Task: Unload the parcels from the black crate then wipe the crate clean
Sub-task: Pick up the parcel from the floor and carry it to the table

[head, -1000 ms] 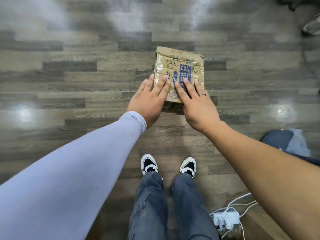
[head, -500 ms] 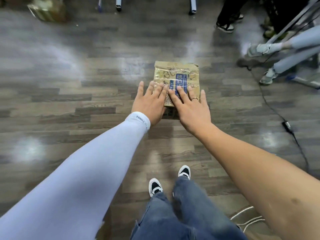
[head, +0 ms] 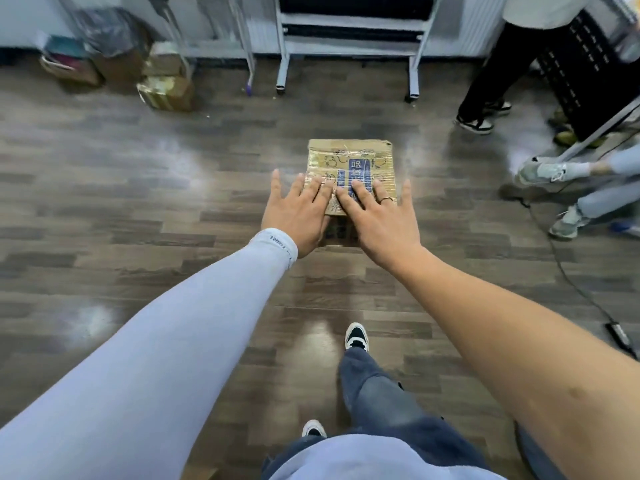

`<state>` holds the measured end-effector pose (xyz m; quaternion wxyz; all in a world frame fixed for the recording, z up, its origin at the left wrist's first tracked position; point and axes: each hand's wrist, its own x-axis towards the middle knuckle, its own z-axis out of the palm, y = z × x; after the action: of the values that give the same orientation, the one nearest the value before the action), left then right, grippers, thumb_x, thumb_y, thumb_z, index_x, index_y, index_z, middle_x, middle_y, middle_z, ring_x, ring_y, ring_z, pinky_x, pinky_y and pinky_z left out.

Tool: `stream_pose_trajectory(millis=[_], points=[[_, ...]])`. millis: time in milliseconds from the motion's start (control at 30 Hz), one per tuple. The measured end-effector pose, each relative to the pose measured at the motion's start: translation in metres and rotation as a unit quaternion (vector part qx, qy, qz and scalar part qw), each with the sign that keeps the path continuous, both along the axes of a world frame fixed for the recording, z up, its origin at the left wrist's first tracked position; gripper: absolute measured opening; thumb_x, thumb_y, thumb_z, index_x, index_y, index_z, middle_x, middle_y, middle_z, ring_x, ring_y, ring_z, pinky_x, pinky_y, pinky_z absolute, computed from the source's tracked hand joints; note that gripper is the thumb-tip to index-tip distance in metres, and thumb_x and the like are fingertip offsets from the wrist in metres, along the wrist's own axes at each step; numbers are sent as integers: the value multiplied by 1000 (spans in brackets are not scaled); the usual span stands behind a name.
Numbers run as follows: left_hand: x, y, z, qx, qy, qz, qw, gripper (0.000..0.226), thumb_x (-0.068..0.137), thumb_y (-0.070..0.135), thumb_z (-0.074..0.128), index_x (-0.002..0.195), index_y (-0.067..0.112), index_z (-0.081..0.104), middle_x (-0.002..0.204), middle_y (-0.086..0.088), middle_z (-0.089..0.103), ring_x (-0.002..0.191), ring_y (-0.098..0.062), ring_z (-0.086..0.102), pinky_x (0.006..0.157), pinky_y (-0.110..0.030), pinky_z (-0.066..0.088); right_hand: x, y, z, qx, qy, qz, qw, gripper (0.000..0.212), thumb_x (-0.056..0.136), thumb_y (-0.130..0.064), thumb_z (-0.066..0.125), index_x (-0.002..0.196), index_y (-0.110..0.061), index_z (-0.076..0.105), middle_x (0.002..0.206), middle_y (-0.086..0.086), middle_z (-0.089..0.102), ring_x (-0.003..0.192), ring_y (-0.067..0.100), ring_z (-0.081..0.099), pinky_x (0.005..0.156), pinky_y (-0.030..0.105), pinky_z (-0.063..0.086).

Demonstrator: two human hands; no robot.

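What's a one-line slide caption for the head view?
Both hands, left and right, carry a taped cardboard parcel above the wood floor.

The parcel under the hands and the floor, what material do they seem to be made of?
Parcel: looks like brown cardboard wrapped in clear glossy tape, since its top shines and wrinkles over blue print. Floor: wood-look planks with a smooth, semi-gloss finish that reflects the lights; real wood, laminate or vinyl cannot be told.
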<state>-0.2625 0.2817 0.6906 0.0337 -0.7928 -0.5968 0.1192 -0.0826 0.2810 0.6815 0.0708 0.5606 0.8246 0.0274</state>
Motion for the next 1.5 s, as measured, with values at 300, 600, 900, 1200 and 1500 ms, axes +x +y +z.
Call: stream_pose_trajectory(millis=[300, 600, 900, 1200, 1500], points=[[41, 102, 29, 9, 12, 39, 999, 59, 110, 43, 22, 165, 23, 12, 171, -1, 20, 158, -27, 17, 121, -68, 1, 39, 113, 23, 4, 46, 19, 999, 63, 106, -39, 37, 163, -37, 8, 171, 1, 17, 154, 37, 23, 118, 73, 2], [72, 184, 36, 17, 10, 50, 999, 58, 111, 41, 19, 165, 24, 12, 172, -1, 18, 158, -27, 16, 121, -67, -1, 69, 197, 29, 15, 58, 23, 998, 61, 108, -37, 35, 163, -38, 8, 172, 1, 16, 155, 37, 21, 118, 74, 1], [76, 290, 27, 21, -5, 18, 1000, 61, 109, 44, 21, 165, 23, 10, 171, -1, 21, 158, -29, 17, 122, -67, -1, 75, 294, 15, 20, 54, -9, 998, 62, 108, -36, 39, 162, -36, 10, 171, 1, 17, 155, 38, 19, 118, 74, 3], [54, 455, 37, 30, -20, -3, 999, 68, 107, 55, 23, 166, 25, 4, 173, -1, 15, 159, -27, 10, 121, -70, -4, 53, 444, 33, 27, 24, -28, 999, 63, 105, -41, 42, 162, -33, 13, 170, 3, 21, 153, 40, 25, 117, 75, 6], [24, 574, 53, 22, -17, -7, 1000, 66, 108, 51, 17, 166, 23, 6, 173, -2, 15, 159, -28, 11, 120, -72, -4, 25, 563, 56, 50, 12, -16, 999, 64, 105, -38, 49, 160, -32, 19, 168, 5, 25, 150, 43, 29, 116, 76, 11]])
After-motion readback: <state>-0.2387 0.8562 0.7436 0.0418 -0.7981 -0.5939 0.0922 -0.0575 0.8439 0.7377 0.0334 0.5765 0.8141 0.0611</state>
